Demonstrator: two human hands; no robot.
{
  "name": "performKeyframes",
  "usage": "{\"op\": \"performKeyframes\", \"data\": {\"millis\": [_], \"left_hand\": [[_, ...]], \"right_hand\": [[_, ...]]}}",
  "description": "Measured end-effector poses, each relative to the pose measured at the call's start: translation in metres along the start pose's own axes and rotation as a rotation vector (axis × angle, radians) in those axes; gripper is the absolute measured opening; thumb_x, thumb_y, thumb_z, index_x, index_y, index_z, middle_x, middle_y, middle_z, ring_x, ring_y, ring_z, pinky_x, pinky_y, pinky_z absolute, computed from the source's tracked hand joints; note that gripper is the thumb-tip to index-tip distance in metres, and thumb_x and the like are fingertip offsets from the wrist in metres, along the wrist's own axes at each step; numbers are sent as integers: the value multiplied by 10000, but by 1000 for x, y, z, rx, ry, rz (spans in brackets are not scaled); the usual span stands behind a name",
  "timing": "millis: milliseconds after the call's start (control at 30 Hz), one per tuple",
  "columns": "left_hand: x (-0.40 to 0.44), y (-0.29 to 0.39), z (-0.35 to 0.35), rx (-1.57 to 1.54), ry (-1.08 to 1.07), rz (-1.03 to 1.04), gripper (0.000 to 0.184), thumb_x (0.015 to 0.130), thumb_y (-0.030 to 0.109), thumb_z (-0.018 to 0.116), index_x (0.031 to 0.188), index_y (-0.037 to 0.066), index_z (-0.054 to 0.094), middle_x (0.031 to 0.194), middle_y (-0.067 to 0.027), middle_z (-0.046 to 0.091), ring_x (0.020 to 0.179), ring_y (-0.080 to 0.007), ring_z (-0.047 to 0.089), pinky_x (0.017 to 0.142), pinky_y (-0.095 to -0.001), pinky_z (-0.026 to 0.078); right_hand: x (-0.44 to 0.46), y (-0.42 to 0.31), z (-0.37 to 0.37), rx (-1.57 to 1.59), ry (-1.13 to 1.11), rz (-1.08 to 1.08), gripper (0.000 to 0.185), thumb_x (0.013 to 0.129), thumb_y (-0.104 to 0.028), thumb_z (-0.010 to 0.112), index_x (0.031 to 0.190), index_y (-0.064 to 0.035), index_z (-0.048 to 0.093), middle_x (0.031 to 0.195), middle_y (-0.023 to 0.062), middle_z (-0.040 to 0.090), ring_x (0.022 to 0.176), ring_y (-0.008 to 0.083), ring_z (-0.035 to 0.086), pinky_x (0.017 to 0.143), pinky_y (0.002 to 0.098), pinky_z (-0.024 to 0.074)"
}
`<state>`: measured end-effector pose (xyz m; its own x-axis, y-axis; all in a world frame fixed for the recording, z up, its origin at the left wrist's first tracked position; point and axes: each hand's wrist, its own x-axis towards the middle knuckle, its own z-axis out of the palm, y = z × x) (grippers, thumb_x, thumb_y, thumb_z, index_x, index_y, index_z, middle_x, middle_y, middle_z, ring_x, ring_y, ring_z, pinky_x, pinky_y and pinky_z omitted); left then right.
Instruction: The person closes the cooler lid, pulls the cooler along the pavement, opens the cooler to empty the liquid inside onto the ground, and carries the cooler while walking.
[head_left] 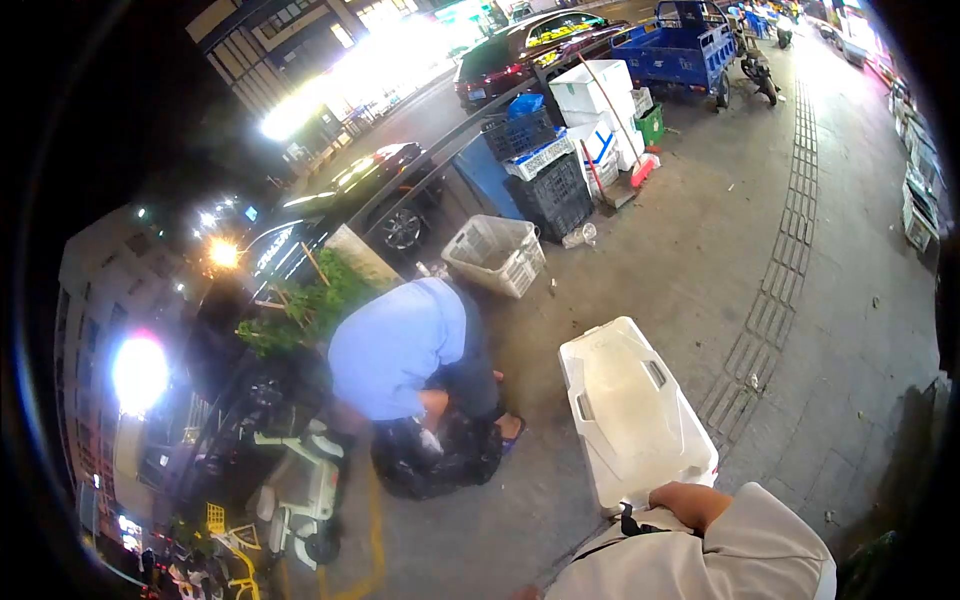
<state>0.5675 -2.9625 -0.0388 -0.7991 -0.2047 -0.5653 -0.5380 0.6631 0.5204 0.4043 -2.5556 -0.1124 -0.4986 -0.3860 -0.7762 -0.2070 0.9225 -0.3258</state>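
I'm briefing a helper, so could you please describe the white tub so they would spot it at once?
Find the long ribbed paving strip. In the foreground, between it and the bent person in blue, lies the tub. It is smooth, with a dark slot in each long side, unlike the slatted crate farther off.

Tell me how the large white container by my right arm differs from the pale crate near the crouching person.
Surface: the large white container has broad smooth faces with dark slots, while the pale crate has openwork walls.
Position: the container is right by your right hand; the crate stands farther off, near a black crate.
Apparent size: the container looks larger than the crate, partly because it is nearer.
Both are light-coloured.
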Motion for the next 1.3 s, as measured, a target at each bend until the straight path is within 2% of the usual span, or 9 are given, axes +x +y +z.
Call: {"op": "performKeyframes", "data": {"millis": [267, 567, 833, 967, 1100, 1167, 1200, 1233, 1300], "left_hand": [[-12, 11, 25, -7, -3, -50, 358, 960, 343, 461, 1213, 114, 569, 1180, -99, 641, 1038, -308, 611, 938, -424, 469], [-25, 35, 45, -7, -15, -150, 347, 939, 352, 493, 1170, 115, 597, 1163, -102, 648, 1051, -314, 609, 925, -427, 478], [-33, 24, 50, -14, -42, -213, 338, 921, 361, 522, 1132, 115, 621, 1149, -105, 654, 1062, -318, 607, 913, -430, 486], [-8, 4, 52, 24, -54, -184, 334, 912, 365, 536, 1113, 116, 634, 1142, -106, 657, 1067, -320, 605, 907, -431, 489], [52, -15, 43, 176, -21, -24, 331, 903, 369, 550, 1093, 116, 646, 1135, -108, 660, 1073, -323, 604, 901, -433, 493], [72, -14, 25, -1, 64, 98, 378, 913, 406, 571, 1126, 104, 651, 1030, -87, 674, 861, -268, 609, 786, -386, 498], [86, -18, 10, -81, 110, 164, 402, 918, 425, 582, 1142, 99, 653, 978, -77, 681, 755, -241, 612, 729, -363, 500], [101, -27, 0, -158, 152, 234, 427, 923, 443, 592, 1159, 93, 656, 926, -67, 688, 649, -214, 614, 671, -340, 502], [139, -39, -12, -159, 171, 319, 409, 926, 420, 590, 1174, 101, 653, 960, -57, 694, 668, -209, 620, 692, -334, 512]], "right_hand": [[13, 13, -29, 1, -26, -50, 391, 832, -399, 613, 1064, -97, 704, 1173, 157, 658, 1078, 305, 631, 929, 450, 485], [48, -18, -63, 82, -88, -197, 403, 831, -410, 615, 1067, -96, 703, 1181, 157, 655, 1087, 301, 628, 936, 449, 481], [70, -31, -80, 145, -150, -260, 413, 830, -420, 617, 1070, -95, 703, 1188, 157, 653, 1095, 298, 626, 941, 448, 478], [90, -24, -93, 177, -150, -281, 418, 830, -425, 618, 1071, -94, 702, 1191, 158, 652, 1099, 296, 624, 944, 448, 476], [112, -22, -120, 240, -81, -332, 424, 830, -430, 619, 1073, -93, 702, 1194, 158, 651, 1103, 295, 623, 947, 448, 475], [96, -8, -147, 111, -137, -54, 442, 836, -445, 612, 1104, -104, 697, 1212, 156, 644, 1125, 303, 613, 960, 451, 466], [92, -5, -160, 9, -174, 210, 461, 841, -459, 604, 1135, -115, 691, 1229, 154, 636, 1148, 311, 603, 974, 454, 458], [93, -6, -174, 1, -167, 223, 461, 841, -459, 604, 1135, -115, 691, 1229, 154, 636, 1148, 311, 603, 974, 454, 458], [89, -2, -197, -29, -110, 233, 499, 814, -520, 600, 1149, -163, 697, 1219, 142, 646, 1164, 325, 594, 992, 464, 443]]}}
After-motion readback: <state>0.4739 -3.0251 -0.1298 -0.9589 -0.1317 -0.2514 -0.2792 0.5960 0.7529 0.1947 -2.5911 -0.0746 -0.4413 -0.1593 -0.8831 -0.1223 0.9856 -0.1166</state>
